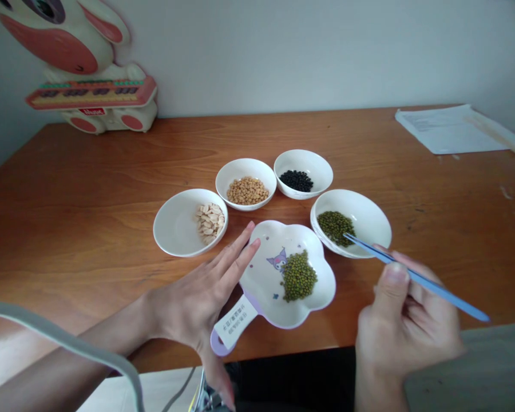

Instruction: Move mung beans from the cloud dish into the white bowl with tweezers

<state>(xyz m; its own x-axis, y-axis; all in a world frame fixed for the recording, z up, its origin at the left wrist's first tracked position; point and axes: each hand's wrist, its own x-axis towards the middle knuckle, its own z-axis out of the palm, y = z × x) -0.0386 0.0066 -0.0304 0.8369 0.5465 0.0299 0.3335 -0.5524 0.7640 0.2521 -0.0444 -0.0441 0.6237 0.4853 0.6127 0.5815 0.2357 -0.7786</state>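
Note:
My right hand (405,320) pinches blue tweezers (416,277), whose tips reach the green mung beans (335,228) in the right-hand white bowl (373,220). Whether a bean sits between the tips is too small to tell. With fingers stretched, my left hand (201,294) lies along the left side of a white, flower-shaped dish (264,294) with a purple rim and a labelled handle (238,321). Its fingertips are at the dish's edge. More mung beans (299,276) lie in the dish, beside a printed cartoon figure.
Behind the dish stand white bowls of pale flat seeds (210,222), tan soybeans (248,190) and black beans (297,180). A toy with a keyboard (92,94) stands back left; papers (455,130) lie back right. A grey cable (77,346) crosses the lower left.

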